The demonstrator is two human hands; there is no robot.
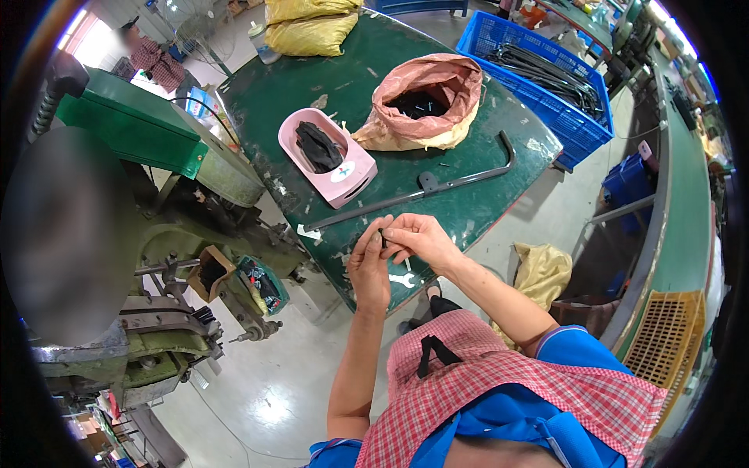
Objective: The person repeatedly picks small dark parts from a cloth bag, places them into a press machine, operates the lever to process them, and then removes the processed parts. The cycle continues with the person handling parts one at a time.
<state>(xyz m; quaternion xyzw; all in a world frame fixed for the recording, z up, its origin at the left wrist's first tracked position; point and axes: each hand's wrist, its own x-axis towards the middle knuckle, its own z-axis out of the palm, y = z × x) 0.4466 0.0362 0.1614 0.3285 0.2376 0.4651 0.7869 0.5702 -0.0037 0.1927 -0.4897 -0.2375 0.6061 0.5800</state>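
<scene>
The left hand (pixel 368 261) and right hand (pixel 421 236) together pinch a small black part (pixel 383 240) above the green table (pixel 331 82), nearer than the bent tube (pixel 367 209); probably fingering this part is the present step, and next needs precise alignment.

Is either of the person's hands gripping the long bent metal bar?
No, the bar lies on the green table, while the left hand and right hand hold a small dark piece between their fingers.
</scene>
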